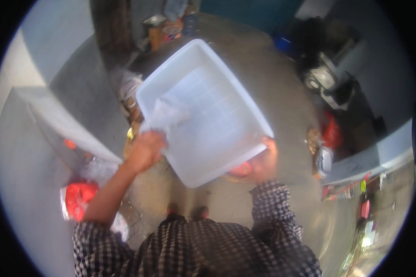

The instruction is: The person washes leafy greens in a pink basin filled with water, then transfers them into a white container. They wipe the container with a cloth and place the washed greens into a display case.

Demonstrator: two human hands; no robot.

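A large white rectangular plastic tub is held up in front of me, tilted so that its inside faces me. My right hand grips its rim at the right corner, thumb over the edge. At the left rim, my left hand is closed around a crumpled whitish bag or cloth, blurred, which spreads over the rim into the tub. Whether the left fingers also hold the rim cannot be made out. Behind the tub's lower edge a red item partly shows.
On the left stand a red plastic bag and clear plastic wrapping. A scooter is parked at the right wall, with another red bag nearby. Boxes and a large water bottle stand at the back.
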